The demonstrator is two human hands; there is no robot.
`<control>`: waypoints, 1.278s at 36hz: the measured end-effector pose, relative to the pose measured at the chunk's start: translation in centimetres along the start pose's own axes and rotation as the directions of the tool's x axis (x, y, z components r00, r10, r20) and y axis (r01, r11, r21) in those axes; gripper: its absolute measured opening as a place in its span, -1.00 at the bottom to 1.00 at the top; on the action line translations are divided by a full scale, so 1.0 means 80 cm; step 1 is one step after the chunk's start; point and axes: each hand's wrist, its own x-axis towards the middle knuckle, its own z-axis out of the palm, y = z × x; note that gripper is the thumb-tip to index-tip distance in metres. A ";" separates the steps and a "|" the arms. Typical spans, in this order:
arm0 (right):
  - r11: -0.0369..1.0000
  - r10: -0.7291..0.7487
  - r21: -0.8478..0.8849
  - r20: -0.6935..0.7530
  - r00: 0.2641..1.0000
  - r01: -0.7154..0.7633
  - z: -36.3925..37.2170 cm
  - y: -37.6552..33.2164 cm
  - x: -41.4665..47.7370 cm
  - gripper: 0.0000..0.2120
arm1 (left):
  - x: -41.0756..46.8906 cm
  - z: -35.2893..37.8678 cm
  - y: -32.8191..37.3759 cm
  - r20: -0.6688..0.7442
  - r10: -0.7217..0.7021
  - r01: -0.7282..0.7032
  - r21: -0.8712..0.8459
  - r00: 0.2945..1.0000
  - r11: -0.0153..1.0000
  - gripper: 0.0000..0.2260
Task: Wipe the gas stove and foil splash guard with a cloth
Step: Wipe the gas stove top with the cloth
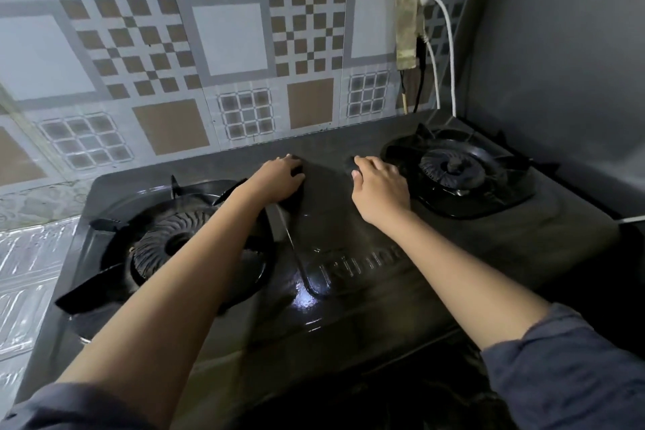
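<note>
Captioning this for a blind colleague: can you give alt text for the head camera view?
The person's left hand and right hand each grip a corner of a dark cloth spread on a black gas stove between its left burner and right burner. Behind stands a checker-patterned foil splash guard; a white cable hangs at right.

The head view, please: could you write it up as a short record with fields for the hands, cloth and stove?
stove: black, left burner, right burner, wet sheen at front centre
cloth: dark, spread over the stove's middle between both hands
left hand: grips cloth's left edge
right hand: grips cloth's right edge
splash guard: patterned foil behind stove
</note>
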 end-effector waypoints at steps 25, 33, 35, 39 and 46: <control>0.993 -0.111 0.046 0.029 0.993 0.109 0.000 -0.082 -0.122 -0.63 | -0.034 -0.008 -0.026 0.126 0.236 -0.239 0.010 0.964 0.971 -0.54; 0.946 -0.258 0.241 0.160 0.953 0.216 -0.033 -0.032 -0.149 -0.65 | -0.035 -0.011 -0.019 0.124 0.210 -0.215 0.030 0.970 0.976 -0.55; 0.952 -0.233 0.233 0.142 0.962 0.196 -0.037 -0.018 -0.147 -0.65 | -0.038 -0.010 -0.015 0.120 0.200 -0.204 0.029 0.972 0.978 -0.56; 0.971 -0.172 0.188 0.105 0.979 0.150 -0.046 0.005 -0.135 -0.65 | -0.045 -0.007 -0.009 0.123 0.189 -0.193 0.028 0.974 0.981 -0.55; 0.992 0.088 0.084 0.046 0.995 -0.092 -0.047 0.018 -0.117 -0.65 | -0.060 -0.005 -0.004 0.133 0.204 -0.208 0.016 0.970 0.978 -0.54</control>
